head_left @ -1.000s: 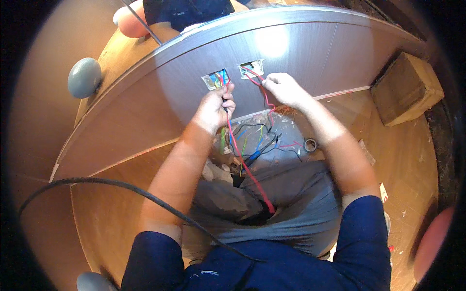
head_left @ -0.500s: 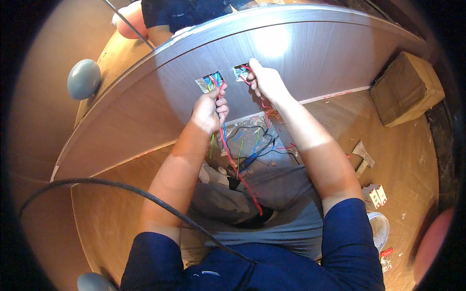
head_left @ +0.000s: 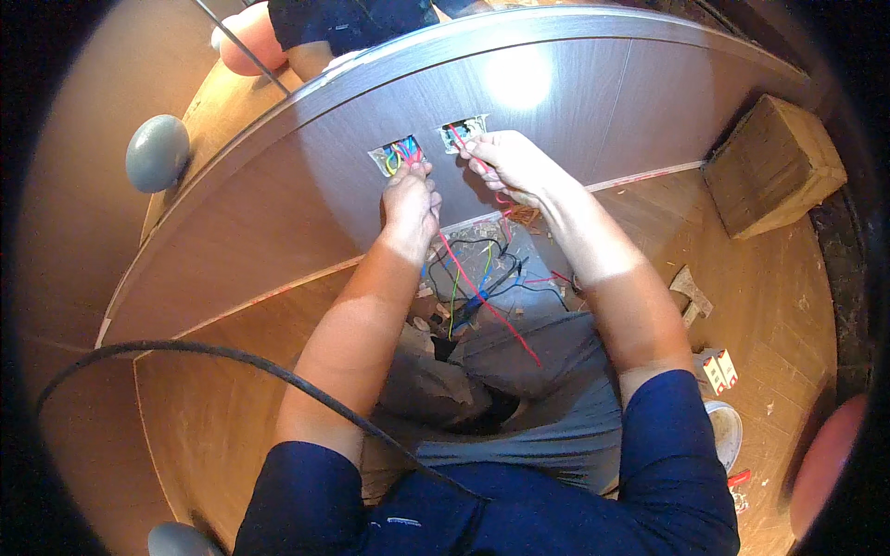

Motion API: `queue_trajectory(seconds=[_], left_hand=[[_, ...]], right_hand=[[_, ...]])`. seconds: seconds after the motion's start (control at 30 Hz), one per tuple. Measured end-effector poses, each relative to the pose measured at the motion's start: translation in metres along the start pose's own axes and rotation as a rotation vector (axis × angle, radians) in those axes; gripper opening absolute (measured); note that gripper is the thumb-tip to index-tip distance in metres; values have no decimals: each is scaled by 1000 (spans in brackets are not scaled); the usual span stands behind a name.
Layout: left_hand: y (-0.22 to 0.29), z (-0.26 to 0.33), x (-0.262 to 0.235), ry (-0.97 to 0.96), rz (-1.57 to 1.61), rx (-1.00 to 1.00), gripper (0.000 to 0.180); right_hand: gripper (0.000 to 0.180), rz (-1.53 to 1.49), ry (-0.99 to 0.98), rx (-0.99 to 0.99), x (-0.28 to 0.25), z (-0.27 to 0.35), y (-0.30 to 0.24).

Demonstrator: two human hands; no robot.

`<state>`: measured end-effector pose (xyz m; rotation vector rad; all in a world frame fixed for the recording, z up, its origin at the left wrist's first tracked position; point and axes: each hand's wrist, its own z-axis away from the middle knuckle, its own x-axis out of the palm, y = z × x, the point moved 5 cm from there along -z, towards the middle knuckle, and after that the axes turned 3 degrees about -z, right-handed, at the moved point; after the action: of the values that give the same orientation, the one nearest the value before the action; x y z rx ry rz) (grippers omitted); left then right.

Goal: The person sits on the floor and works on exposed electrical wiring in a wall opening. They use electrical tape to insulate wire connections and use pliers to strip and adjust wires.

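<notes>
Two square cut-outs sit side by side in a wood-grain panel (head_left: 575, 102). At the left wall box (head_left: 378, 163), my left hand (head_left: 410, 204) is closed around a bundle of coloured wires (head_left: 402, 152), red, blue and yellow-green among them. A long red wire (head_left: 491, 310) trails from below this hand toward my lap. My right hand (head_left: 510, 169) is in front of the right wall box (head_left: 478, 124), pinching a red wire (head_left: 455, 134) that comes out of it. More of that wire hangs beneath the fingers.
Loose black cables (head_left: 505, 278) and debris lie between my knees and the panel. To the right are a brown box (head_left: 774, 171), a hatchet-like tool (head_left: 691, 296), small white boxes (head_left: 719, 371) and a plastic tub (head_left: 729, 434). A black cable (head_left: 232, 350) arcs across at left.
My right hand has drawn back slightly down from its box, leaving more of the opening visible. My left hand has shifted a little right and down, and the trailing red wire has swung right.
</notes>
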<state>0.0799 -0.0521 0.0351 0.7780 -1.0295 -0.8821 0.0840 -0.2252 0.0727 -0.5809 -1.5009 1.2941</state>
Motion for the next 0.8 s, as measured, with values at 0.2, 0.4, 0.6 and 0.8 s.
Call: queue_trajectory(seconds=[0.2,0.4,0.6,0.8], left_hand=[[11,20,2,37,-173,9,25],[14,31,-9,-162,-288,-209,30],[28,30,-13,-212,-455,-208,27],[48,31,-66,-50,-1031,406,34]], right_hand=[[28,656,84,-87,-18,0,-7],[27,1153,194,-397,-20,6,-19],[24,1392,247,-311,-23,6,-21],[24,1526,368,-279,-13,15,-10]])
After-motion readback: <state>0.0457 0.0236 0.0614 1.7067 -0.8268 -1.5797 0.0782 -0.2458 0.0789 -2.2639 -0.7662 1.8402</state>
